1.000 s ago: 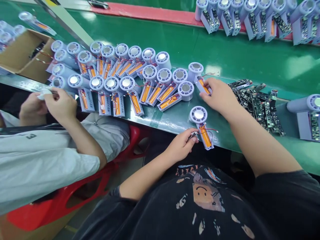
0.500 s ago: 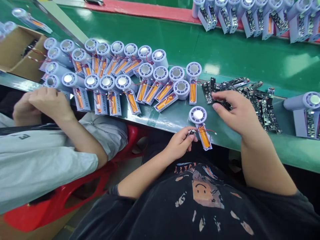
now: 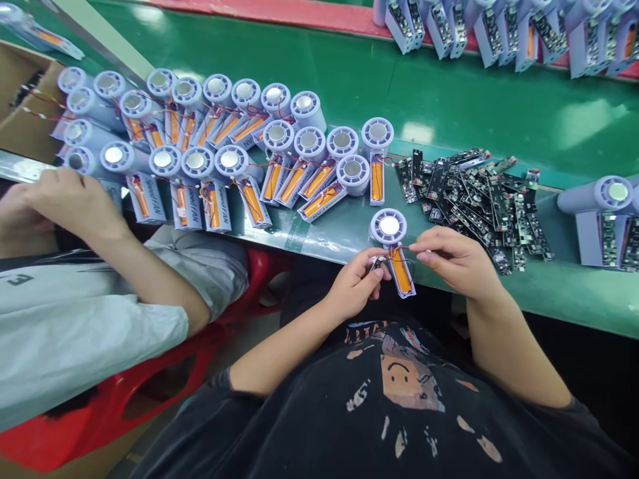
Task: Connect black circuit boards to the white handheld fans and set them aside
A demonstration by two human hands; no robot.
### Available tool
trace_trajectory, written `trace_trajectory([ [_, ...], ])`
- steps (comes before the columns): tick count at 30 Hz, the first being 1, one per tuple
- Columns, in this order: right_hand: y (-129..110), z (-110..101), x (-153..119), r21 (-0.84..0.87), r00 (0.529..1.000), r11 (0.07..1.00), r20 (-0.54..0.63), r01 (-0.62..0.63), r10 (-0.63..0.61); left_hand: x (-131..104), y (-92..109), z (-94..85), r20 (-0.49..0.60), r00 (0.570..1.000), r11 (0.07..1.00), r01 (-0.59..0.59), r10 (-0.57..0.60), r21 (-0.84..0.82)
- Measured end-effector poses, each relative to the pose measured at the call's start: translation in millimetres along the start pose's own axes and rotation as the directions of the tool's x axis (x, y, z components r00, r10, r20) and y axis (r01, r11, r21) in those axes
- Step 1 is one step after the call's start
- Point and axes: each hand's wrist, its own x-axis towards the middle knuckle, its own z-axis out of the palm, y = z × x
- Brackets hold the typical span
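My left hand [image 3: 355, 285] is closed around a small circuit board [image 3: 377, 263], most of it hidden by the fingers. Just right of those fingers, a lilac handheld fan [image 3: 388, 227] lies at the table edge, its open handle showing an orange battery [image 3: 401, 271] and thin wires. Thumb and fingertips of my right hand [image 3: 452, 258] pinch a thin wire [image 3: 411, 248] from this fan, close to its small white connector [image 3: 428, 251]. A heap of black circuit boards [image 3: 479, 199] lies beyond the right hand.
Several lilac fans with orange batteries [image 3: 309, 141] stand in rows on the left of the green table [image 3: 319, 60]. Board-fitted fans [image 3: 616, 193] are at right and along the red strip. A cardboard box [image 3: 30, 126] and a co-worker's hands [image 3: 70, 206] are at far left.
My right hand has come from the heap of circuit boards back toward me and now pinches the fan's wire. My left hand still holds its board. The view has shifted slightly.
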Motion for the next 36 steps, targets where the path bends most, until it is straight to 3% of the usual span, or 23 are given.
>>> trace_trajectory([
  [3, -0.5, 9.3, 1.0, 0.16, 0.999, 0.986, 0.014, -0.044, 0.042, -0.7, 1.2, 1.3, 0.008, 0.999, 0.992, 0.047, -0.046, -0.116],
  [6, -3.5, 20.1, -0.1, 0.189, 0.997, 0.981, 0.077, -0.035, 0.02, -2.1, 2.6, 2.2, 0.009, 0.998, 0.984, 0.061, -0.061, -0.167],
  [11, -12.3, 30.2, -1.5, 0.077, 0.997, 0.995, 0.029, -0.069, 0.067, -5.0, 5.3, 3.9, -0.008, 0.999, 0.987, 0.047, -0.048, -0.156],
  [16, -19.0, 30.5, 1.2, -0.126, 0.997, 0.989, 0.049, 0.072, -0.066, -6.5, 9.0, 4.2, 0.02, 0.999, 0.992, 0.034, -0.032, -0.119],
  [23, -18.8, 37.5, 1.2, -0.153, 0.986, 0.974, 0.025, 0.168, -0.167, -5.7, 9.7, 3.6, -0.012, 0.995, 0.994, -0.099, 0.099, 0.054],
  [36, -16.2, 35.7, -3.0, -0.17, 0.983, 0.97, -0.033, 0.173, -0.181, -6.3, 7.2, 7.2, -0.044, 0.989, 0.99, -0.142, 0.142, 0.012],
])
